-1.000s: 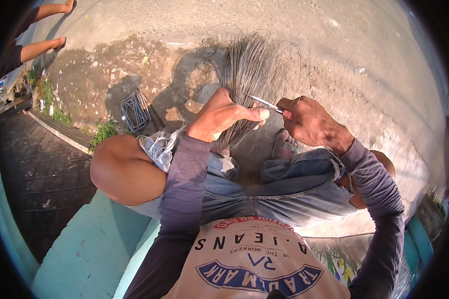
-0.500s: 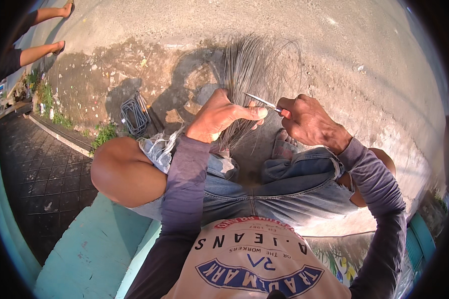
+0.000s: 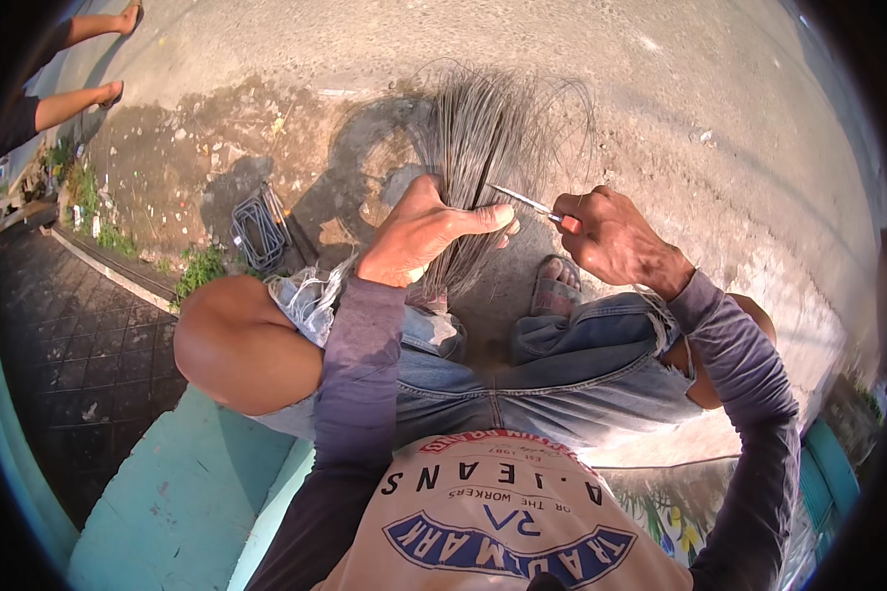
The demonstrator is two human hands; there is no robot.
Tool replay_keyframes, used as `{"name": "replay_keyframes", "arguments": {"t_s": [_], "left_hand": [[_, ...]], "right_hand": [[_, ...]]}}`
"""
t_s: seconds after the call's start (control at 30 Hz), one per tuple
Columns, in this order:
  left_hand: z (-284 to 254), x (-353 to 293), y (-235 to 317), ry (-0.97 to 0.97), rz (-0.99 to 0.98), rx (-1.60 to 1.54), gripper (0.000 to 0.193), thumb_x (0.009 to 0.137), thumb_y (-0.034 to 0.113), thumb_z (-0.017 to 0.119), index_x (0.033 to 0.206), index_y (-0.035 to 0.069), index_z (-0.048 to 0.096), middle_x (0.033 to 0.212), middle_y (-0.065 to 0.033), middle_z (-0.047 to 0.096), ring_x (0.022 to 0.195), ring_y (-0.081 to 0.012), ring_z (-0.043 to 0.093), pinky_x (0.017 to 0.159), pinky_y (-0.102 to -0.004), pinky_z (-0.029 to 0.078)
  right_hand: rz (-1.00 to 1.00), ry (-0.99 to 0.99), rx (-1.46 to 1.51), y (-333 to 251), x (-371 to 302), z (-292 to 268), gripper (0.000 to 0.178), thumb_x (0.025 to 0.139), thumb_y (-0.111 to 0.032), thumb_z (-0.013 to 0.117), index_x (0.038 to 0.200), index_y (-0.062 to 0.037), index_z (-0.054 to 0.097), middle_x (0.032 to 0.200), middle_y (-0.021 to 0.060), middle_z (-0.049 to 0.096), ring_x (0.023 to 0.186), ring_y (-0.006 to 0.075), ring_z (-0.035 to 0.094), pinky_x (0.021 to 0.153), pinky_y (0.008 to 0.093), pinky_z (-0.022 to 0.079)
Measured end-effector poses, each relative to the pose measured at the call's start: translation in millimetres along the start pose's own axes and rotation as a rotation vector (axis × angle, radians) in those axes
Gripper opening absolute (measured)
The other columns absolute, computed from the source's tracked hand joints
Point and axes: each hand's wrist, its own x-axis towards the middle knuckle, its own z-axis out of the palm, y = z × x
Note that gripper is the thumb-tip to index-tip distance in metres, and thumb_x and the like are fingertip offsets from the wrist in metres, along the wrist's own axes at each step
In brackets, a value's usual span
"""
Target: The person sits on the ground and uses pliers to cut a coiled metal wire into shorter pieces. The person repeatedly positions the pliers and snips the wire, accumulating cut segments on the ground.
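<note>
My left hand (image 3: 416, 231) is closed around a bundle of thin, grey, wire-like strands (image 3: 468, 133). Above the fist the strands fan out, some curling loose to the right, and their lower ends hang below it between my knees. My left thumb lies across the bundle, pointing right. In my closed right hand (image 3: 616, 241) is a slim pointed silver blade with a red handle (image 3: 568, 225); whether it is a knife or scissors I cannot make out. The blade (image 3: 519, 199) points left, its tip beside the right edge of the bundle.
On the ground to the left lie a coiled grey cord (image 3: 256, 234) and some long-handled tools (image 3: 278, 209). My sandalled foot (image 3: 559, 281) is below the blade. A turquoise ledge (image 3: 182, 483) is at the lower left. Another person's legs (image 3: 74, 103) show at the upper left.
The strands have spread wider to the left and a dark gap shows among them. My left hand has shifted slightly left, and the blade sits a little farther from my thumb.
</note>
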Motion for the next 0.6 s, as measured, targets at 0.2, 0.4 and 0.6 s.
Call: {"name": "replay_keyframes", "arguments": {"t_s": [0.2,0.4,0.6], "left_hand": [[-8,2,-12,0.108,-0.047,-0.098,0.015,0.096,0.01,0.083,0.105,-0.002,0.08,0.099,-0.0083,0.08,0.09,-0.0176,0.075,0.084,-0.0356,0.058],[-9,2,-7,0.046,-0.028,-0.06,0.017,0.095,0.007,0.083,0.11,-0.002,0.08,0.105,-0.0064,0.08,0.09,-0.015,0.073,0.085,-0.0353,0.057],[-6,3,-9,0.035,-0.025,0.024,0.02,0.091,0.008,0.086,0.108,-0.001,0.081,0.1,-0.0029,0.079,0.089,-0.0123,0.07,0.083,-0.0329,0.055]], "right_hand": [[0.005,-0.007,-0.051,5,0,0,0.009,0.083,-0.01,0.065,0.084,-0.0013,0.062,0.079,0.0199,0.065,0.076,0.046,0.068,0.07,0.0553,0.053],[-0.021,0.018,-0.072,2,2,-1,0.01,0.085,-0.012,0.065,0.086,-0.002,0.064,0.075,0.0191,0.065,0.074,0.0451,0.068,0.069,0.0546,0.053],[-0.041,0.01,-0.005,0,6,-2,0.017,0.09,-0.014,0.058,0.085,0.0014,0.059,0.064,0.0243,0.05,0.062,0.0495,0.054,0.066,0.0576,0.045]]}}
